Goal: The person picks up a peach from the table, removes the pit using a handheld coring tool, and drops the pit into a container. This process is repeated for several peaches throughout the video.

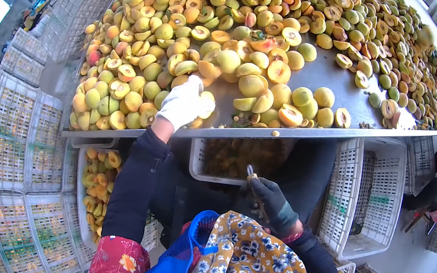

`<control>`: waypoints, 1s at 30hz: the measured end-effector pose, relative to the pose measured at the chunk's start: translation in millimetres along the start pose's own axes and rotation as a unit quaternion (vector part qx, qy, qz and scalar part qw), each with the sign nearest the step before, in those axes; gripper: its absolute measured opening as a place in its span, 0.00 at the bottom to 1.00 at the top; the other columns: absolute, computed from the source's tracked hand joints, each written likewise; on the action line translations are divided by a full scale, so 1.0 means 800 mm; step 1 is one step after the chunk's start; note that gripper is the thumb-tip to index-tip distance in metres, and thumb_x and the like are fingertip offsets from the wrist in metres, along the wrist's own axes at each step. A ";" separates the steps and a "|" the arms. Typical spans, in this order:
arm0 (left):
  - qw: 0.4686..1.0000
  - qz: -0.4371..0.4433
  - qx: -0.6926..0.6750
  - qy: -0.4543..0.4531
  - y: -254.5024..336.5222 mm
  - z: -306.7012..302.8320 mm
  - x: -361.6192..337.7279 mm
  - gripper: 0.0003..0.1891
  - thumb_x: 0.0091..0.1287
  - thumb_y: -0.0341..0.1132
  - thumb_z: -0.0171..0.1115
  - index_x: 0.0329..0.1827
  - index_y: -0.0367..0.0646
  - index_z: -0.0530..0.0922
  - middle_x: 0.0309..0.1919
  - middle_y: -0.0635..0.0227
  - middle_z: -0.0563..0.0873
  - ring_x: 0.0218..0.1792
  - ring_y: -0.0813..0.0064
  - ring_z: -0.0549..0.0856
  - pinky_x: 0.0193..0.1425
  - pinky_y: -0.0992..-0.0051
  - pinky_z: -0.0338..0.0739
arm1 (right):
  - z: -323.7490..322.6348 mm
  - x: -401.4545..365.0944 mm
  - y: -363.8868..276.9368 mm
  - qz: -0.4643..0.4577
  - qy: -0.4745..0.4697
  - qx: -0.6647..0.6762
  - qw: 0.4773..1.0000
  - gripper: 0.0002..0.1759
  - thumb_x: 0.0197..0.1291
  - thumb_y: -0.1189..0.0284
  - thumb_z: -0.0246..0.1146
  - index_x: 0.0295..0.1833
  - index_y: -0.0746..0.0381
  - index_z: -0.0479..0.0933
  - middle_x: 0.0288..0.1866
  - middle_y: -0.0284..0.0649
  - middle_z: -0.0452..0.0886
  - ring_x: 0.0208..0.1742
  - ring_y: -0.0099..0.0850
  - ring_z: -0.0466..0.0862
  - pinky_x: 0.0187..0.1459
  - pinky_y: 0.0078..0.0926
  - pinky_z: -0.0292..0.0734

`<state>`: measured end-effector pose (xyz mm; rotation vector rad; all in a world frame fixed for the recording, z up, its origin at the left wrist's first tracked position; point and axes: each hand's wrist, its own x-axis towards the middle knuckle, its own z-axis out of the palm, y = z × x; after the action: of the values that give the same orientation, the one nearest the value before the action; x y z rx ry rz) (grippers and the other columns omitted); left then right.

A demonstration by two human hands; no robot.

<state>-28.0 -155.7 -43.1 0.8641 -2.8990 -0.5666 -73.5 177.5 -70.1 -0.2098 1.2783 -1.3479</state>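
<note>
Metal table (347, 94): fruit (192, 16) heaped over most of it, whole & halved mixed, thickest left + back; bare patch mid-right nr front edge.

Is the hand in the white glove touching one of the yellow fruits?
Touching. The head view shows the left hand curled over a yellow fruit near the metal table's front edge, with no gap between glove and fruit.
</note>
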 end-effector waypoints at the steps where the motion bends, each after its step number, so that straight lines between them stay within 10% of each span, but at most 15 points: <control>1: 0.994 -0.063 -0.091 -0.016 -0.011 -0.006 -0.011 0.30 0.65 0.46 0.73 0.67 0.43 0.75 0.56 0.55 0.85 0.45 0.63 0.88 0.49 0.65 0.84 | -0.006 0.009 0.012 -0.107 -0.025 -0.137 0.984 0.14 0.78 0.64 0.59 0.57 0.63 0.77 0.34 0.40 0.77 0.27 0.30 0.80 0.22 0.28 0.72; 5: 0.865 -0.086 -0.494 0.002 -0.006 0.001 -0.077 0.25 0.70 0.40 0.70 0.67 0.41 0.75 0.44 0.64 0.87 0.30 0.82 0.83 0.26 0.83 0.76 | 0.030 0.011 -0.030 -0.466 0.048 -0.484 0.739 0.13 0.73 0.71 0.62 0.57 0.64 0.73 0.35 0.54 0.79 0.32 0.49 0.85 0.29 0.46 0.77; 6: 0.818 -0.108 -0.566 -0.006 0.010 -0.006 -0.092 0.23 0.72 0.40 0.68 0.66 0.42 0.75 0.43 0.65 0.87 0.30 0.83 0.83 0.25 0.84 0.74 | 0.038 0.010 -0.032 -0.386 0.069 -0.423 0.817 0.13 0.71 0.68 0.64 0.54 0.62 0.73 0.31 0.55 0.83 0.31 0.52 0.86 0.30 0.49 0.78; 8: 0.734 -0.116 -0.669 -0.015 0.032 -0.001 -0.121 0.17 0.77 0.40 0.63 0.63 0.43 0.76 0.41 0.67 0.86 0.29 0.83 0.83 0.23 0.86 0.71 | 0.057 0.007 -0.043 -0.372 0.091 -0.456 0.803 0.10 0.71 0.73 0.63 0.54 0.63 0.73 0.29 0.53 0.81 0.31 0.55 0.85 0.30 0.47 0.78; 12: 0.957 0.078 -0.219 0.172 0.025 0.059 -0.174 0.22 0.81 0.49 0.54 0.66 0.41 0.74 0.51 0.61 0.84 0.43 0.75 0.86 0.37 0.79 0.81 | 0.086 -0.011 -0.060 -0.326 0.127 -0.510 0.786 0.11 0.71 0.69 0.64 0.51 0.62 0.73 0.28 0.52 0.83 0.31 0.55 0.86 0.31 0.47 0.80; 17: 0.855 -0.113 -0.505 0.027 0.092 0.027 -0.196 0.22 0.85 0.47 0.47 0.68 0.41 0.75 0.56 0.57 0.84 0.53 0.65 0.86 0.58 0.69 0.82 | 0.089 -0.027 -0.042 -0.291 0.160 -0.546 0.770 0.12 0.71 0.65 0.65 0.48 0.61 0.73 0.27 0.53 0.84 0.29 0.54 0.86 0.30 0.48 0.82; 30: 0.858 -0.029 -0.503 0.101 0.093 0.043 -0.215 0.16 0.85 0.39 0.48 0.57 0.38 0.80 0.47 0.57 0.88 0.48 0.62 0.89 0.57 0.69 0.80 | 0.089 -0.015 -0.009 -0.249 0.119 -0.604 0.747 0.16 0.72 0.62 0.63 0.50 0.63 0.69 0.30 0.53 0.86 0.32 0.55 0.88 0.32 0.50 0.82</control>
<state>72.4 5.7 -40.6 0.7346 -1.9079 -1.6362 -20.8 147.1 -30.9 -1.3973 2.2894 -0.7342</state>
